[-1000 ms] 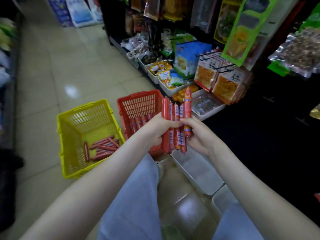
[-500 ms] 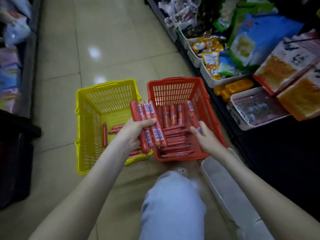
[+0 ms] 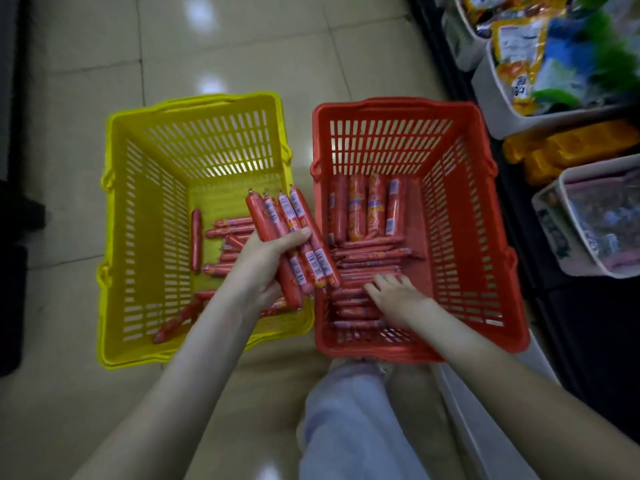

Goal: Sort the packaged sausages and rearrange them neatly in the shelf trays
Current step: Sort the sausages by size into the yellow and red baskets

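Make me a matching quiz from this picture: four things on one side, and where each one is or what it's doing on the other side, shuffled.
Column one:
1 left hand
2 right hand
3 yellow basket
4 red basket

Column two:
A stands nearest the shelf trays
B grips a bundle of sausages
C rests on loose sausages inside the red basket
D stands on the floor, left of the other basket

Pairs: 1-B, 2-C, 3-D, 4-A
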`<state>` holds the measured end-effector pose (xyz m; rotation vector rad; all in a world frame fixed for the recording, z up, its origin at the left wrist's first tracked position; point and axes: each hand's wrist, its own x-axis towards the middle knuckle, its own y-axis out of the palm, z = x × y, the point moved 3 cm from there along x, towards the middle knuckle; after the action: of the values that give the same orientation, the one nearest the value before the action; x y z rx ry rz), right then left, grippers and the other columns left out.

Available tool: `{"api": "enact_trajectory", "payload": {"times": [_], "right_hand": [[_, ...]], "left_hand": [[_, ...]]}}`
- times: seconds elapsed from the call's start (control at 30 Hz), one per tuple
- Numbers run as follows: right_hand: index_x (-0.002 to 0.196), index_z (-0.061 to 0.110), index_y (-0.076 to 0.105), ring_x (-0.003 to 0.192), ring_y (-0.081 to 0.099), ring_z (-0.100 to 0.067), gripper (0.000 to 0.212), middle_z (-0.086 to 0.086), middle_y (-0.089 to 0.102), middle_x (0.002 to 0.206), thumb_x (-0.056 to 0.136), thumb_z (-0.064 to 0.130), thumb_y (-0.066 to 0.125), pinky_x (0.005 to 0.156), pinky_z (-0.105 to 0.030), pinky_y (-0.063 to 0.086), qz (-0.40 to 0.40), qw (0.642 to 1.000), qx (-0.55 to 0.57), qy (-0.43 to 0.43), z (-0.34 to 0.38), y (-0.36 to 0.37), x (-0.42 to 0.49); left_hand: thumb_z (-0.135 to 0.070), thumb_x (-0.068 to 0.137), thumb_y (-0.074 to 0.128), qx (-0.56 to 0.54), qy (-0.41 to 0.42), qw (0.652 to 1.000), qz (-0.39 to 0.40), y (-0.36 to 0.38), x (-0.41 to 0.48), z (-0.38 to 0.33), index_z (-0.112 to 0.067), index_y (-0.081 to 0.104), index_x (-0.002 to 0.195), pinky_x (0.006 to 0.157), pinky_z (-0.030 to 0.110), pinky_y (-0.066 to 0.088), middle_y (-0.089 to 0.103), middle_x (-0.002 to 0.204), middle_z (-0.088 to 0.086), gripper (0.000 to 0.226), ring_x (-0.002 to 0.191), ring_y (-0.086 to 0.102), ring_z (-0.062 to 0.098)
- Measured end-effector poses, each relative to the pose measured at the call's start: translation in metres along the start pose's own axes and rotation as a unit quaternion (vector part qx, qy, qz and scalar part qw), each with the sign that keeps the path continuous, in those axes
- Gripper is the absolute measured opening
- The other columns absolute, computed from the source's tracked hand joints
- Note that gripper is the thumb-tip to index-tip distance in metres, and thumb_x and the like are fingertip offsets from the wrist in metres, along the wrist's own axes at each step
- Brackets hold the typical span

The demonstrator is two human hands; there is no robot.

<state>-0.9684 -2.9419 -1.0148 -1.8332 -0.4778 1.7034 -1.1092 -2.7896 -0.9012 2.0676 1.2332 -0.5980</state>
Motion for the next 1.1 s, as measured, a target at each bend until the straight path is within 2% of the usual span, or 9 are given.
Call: {"api": "enact_trajectory", "payload": {"times": [0.1, 0.2, 0.33, 0.6, 0.73, 0.83, 0.9, 1.03, 1.1], "right_hand": [[0.149, 0.013, 0.022, 0.132, 0.033, -0.030, 0.065, -0.011, 0.033, 0.147, 0.091, 0.014, 0.051, 0.109, -0.041, 0.025, -0.207, 0.977, 0.056, -0.002, 0.004, -0.020, -0.007], [0.139, 0.007, 0.044, 0.123, 0.047, -0.023, 0.041, -0.009, 0.052, 0.134, 0.098, 0.011, 0.044, 0.104, -0.027, 0.031, -0.419, 0.826, 0.376, -0.005, 0.005, -0.058, -0.036], [0.128, 0.026, 0.049, 0.121, 0.055, -0.011, 0.044, 0.003, 0.059, 0.130, 0.088, 0.040, 0.059, 0.105, -0.027, 0.041, -0.195, 0.527, 0.822, -0.095, 0.026, -0.083, -0.056], [0.132, 0.015, 0.050, 0.112, 0.062, -0.024, 0.061, -0.012, 0.066, 0.121, 0.075, 0.002, 0.067, 0.093, -0.035, 0.052, -0.106, 0.479, 0.863, -0.119, 0.000, -0.066, -0.060], [0.122, 0.007, 0.056, 0.087, 0.069, -0.027, 0.056, -0.015, 0.068, 0.103, 0.071, 0.004, 0.078, 0.077, -0.038, 0.058, -0.100, 0.467, 0.873, -0.096, -0.022, -0.050, -0.066], [0.107, -0.001, 0.059, 0.064, 0.066, -0.022, 0.039, -0.014, 0.068, 0.081, 0.072, 0.004, 0.077, 0.058, -0.033, 0.058, -0.116, 0.458, 0.881, -0.035, -0.041, -0.040, -0.073], [0.098, 0.001, 0.063, 0.068, 0.066, -0.021, 0.020, -0.010, 0.070, 0.078, 0.079, 0.000, 0.068, 0.063, -0.031, 0.058, -0.171, 0.472, 0.865, 0.021, -0.054, -0.029, -0.074], [0.093, 0.014, 0.066, 0.082, 0.065, -0.020, 0.021, -0.006, 0.072, 0.086, 0.083, -0.005, 0.064, 0.082, -0.039, 0.052, -0.263, 0.530, 0.798, 0.115, -0.078, -0.005, -0.071], [0.095, 0.020, 0.065, 0.086, 0.064, -0.017, 0.025, -0.002, 0.071, 0.091, 0.084, -0.002, 0.066, 0.089, -0.041, 0.050, -0.290, 0.587, 0.743, 0.138, -0.084, 0.006, -0.070]], "left_hand": [[0.006, 0.083, 0.061, -0.007, 0.002, 1.000, 0.012, 0.009, 0.006, 0.011, -0.006, 0.059, 0.110, 0.063, 0.037, 0.059, 0.068, 0.085, 0.010, 0.029, 0.071, 0.069, 0.021], [0.009, 0.082, 0.060, -0.021, -0.001, 0.999, 0.033, 0.020, 0.006, 0.024, -0.005, 0.060, 0.110, 0.070, 0.038, 0.060, 0.069, 0.088, 0.012, 0.031, 0.074, 0.069, 0.023], [0.005, 0.084, 0.060, -0.012, -0.014, 0.997, 0.079, 0.039, 0.003, 0.038, -0.003, 0.059, 0.117, 0.074, 0.033, 0.059, 0.070, 0.095, 0.012, 0.034, 0.078, 0.069, 0.020], [-0.032, 0.083, 0.058, 0.027, -0.067, 0.979, 0.193, 0.065, 0.004, 0.058, -0.012, 0.054, 0.127, 0.092, 0.036, 0.054, 0.066, 0.120, 0.014, 0.048, 0.106, 0.065, 0.023], [-0.055, 0.075, 0.067, 0.272, 0.037, 0.953, 0.129, 0.078, 0.017, 0.060, -0.031, 0.057, 0.128, 0.109, 0.042, 0.039, 0.036, 0.147, 0.003, 0.060, 0.132, 0.043, 0.019], [-0.043, 0.082, 0.065, 0.314, 0.086, 0.940, 0.104, 0.083, 0.026, 0.058, -0.029, 0.056, 0.122, 0.102, 0.035, 0.044, 0.054, 0.130, 0.002, 0.043, 0.121, 0.054, 0.021], [-0.033, 0.089, 0.064, 0.472, 0.121, 0.871, 0.059, 0.086, 0.036, 0.062, -0.017, 0.051, 0.121, 0.084, 0.031, 0.045, 0.064, 0.113, 0.007, 0.038, 0.108, 0.060, 0.028], [-0.007, 0.093, 0.049, 0.813, 0.114, 0.548, 0.162, 0.099, 0.050, 0.120, -0.006, 0.034, 0.134, 0.093, 0.042, 0.042, 0.046, 0.132, 0.018, 0.043, 0.122, 0.046, 0.035], [-0.005, 0.093, 0.048, 0.866, 0.039, 0.439, 0.236, 0.090, 0.059, 0.150, -0.007, 0.025, 0.143, 0.104, 0.044, 0.035, 0.028, 0.144, 0.018, 0.055, 0.133, 0.030, 0.035]]}}
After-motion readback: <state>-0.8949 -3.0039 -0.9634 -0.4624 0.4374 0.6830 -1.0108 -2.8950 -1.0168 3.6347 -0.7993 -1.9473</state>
